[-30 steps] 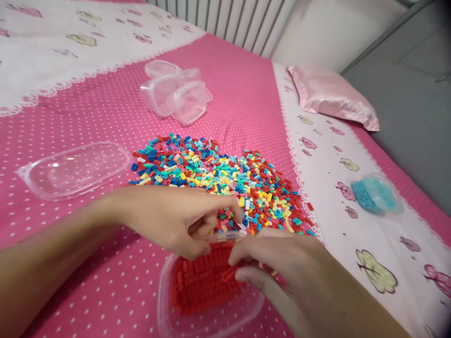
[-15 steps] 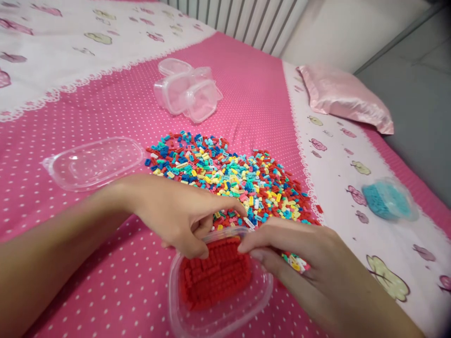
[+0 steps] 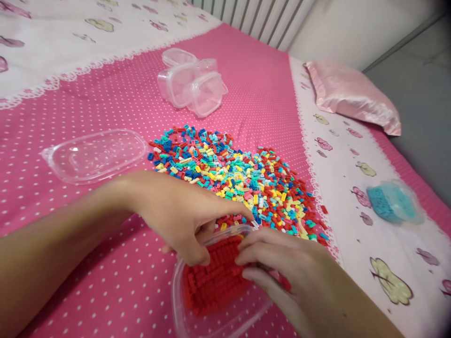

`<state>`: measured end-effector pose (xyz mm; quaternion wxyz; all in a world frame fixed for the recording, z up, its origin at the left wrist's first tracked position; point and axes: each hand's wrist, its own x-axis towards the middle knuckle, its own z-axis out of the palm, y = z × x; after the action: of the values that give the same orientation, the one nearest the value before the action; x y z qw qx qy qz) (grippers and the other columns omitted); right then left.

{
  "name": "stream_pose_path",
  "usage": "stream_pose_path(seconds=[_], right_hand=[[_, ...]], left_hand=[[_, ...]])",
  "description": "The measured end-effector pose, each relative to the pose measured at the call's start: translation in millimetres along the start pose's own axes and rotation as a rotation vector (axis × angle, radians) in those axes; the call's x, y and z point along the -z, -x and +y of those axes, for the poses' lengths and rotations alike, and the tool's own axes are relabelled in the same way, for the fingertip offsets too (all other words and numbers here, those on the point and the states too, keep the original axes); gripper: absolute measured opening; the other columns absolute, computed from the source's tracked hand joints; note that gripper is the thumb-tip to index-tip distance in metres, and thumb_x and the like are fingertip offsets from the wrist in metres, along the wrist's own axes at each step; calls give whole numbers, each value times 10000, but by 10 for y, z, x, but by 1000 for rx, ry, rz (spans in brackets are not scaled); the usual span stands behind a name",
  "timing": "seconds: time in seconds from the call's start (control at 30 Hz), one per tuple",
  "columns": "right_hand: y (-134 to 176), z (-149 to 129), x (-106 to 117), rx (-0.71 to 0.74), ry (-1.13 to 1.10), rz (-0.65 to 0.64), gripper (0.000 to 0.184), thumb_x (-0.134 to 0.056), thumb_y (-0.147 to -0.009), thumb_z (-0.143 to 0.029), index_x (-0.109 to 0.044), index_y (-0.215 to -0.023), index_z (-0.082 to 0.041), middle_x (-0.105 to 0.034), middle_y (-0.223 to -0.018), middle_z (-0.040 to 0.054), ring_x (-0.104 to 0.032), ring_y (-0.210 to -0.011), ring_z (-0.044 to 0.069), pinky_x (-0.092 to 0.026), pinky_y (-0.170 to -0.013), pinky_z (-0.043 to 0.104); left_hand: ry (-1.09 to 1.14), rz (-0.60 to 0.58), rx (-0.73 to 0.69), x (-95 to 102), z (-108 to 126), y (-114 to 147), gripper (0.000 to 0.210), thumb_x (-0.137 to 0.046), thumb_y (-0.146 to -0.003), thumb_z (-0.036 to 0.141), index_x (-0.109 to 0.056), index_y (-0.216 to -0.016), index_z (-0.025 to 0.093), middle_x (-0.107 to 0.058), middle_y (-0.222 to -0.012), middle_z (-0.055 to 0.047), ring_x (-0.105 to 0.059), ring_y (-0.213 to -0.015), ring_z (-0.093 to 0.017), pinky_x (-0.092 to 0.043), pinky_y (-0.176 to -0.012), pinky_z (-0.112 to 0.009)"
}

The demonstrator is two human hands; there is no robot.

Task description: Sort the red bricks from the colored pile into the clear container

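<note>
A clear plastic container (image 3: 178,300) sits low in the view, tilted, with small red building bricks (image 3: 214,281) packed side by side in it in rows. My left hand (image 3: 176,216) grips its far rim, thumb inside over the bricks and the other fingers outside, partly hidden. The right hand (image 3: 282,263) reaches in from the right, its thumb and fingers pinched together at the right end of the rows. Whatever sits between those fingertips is hidden. Just beyond both hands spreads a pile of loose multicoloured bricks (image 3: 239,173).
A clear lid (image 3: 95,157) lies flat on the pink dotted bedspread at left. Several empty clear containers (image 3: 192,84) are bunched farther back. To the right are a container of turquoise bricks (image 3: 394,202) and a pink pillow (image 3: 352,94) beside the wall.
My right hand's fingers have drawn closer together and dipped lower on the right side of the red bricks. The left hand keeps its hold on the container. The view has shifted slightly.
</note>
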<state>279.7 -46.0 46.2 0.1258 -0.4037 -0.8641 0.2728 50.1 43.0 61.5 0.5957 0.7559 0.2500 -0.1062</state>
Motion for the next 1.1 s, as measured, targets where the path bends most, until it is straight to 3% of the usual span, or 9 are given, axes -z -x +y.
stream_pose_path(seconds=[0.1,0.27,0.47,0.63,0.87,1.1], right_hand=[[16,-19,-35,1,81,25,261,-541,-958,-100,-704,-893,-293,-718,-951,21,-686,-687,173,-543,-597,281],[22,-89,-120,56,225,22,236,-532,-903,-76,-627,-799,-265,-675,-798,25,-634,-588,181,-442,-465,284],[37,-137,-86,87,365,60,179,-542,-890,-96,-575,-795,-245,-645,-772,19,-605,-661,197,-370,-517,296],[19,-168,-107,70,450,70,215,-500,-889,-46,-556,-797,-232,-613,-751,0,-527,-592,168,-285,-524,300],[-40,-180,-131,83,447,103,294,-445,-876,12,-536,-718,-219,-600,-709,-1,-517,-584,155,-296,-553,282],[-82,-171,-141,106,467,135,339,-416,-844,40,-547,-663,-215,-595,-687,3,-515,-573,167,-284,-555,304]], left_hand=[[-13,-2,-23,-12,0,-2,807,-613,-746,55,-438,-1510,246,-590,-684,66,-578,-570,-126,-377,-443,-144],[22,-33,-47,-22,-16,-14,854,-586,-738,12,-400,-1538,245,-545,-659,83,-547,-554,-109,-380,-451,-131],[-12,-82,-35,23,11,-20,836,-611,-738,90,-384,-1533,212,-537,-679,81,-536,-559,-111,-395,-455,-146],[-86,-98,-31,53,31,-18,813,-610,-750,117,-385,-1526,210,-563,-681,80,-555,-579,-115,-422,-498,-161],[-131,-87,-9,43,37,-17,750,-639,-751,140,-456,-1473,231,-583,-662,79,-578,-607,-126,-428,-512,-167],[-152,-76,-11,41,35,-16,798,-657,-778,176,-397,-1530,233,-662,-746,52,-612,-635,-134,-441,-523,-169]])
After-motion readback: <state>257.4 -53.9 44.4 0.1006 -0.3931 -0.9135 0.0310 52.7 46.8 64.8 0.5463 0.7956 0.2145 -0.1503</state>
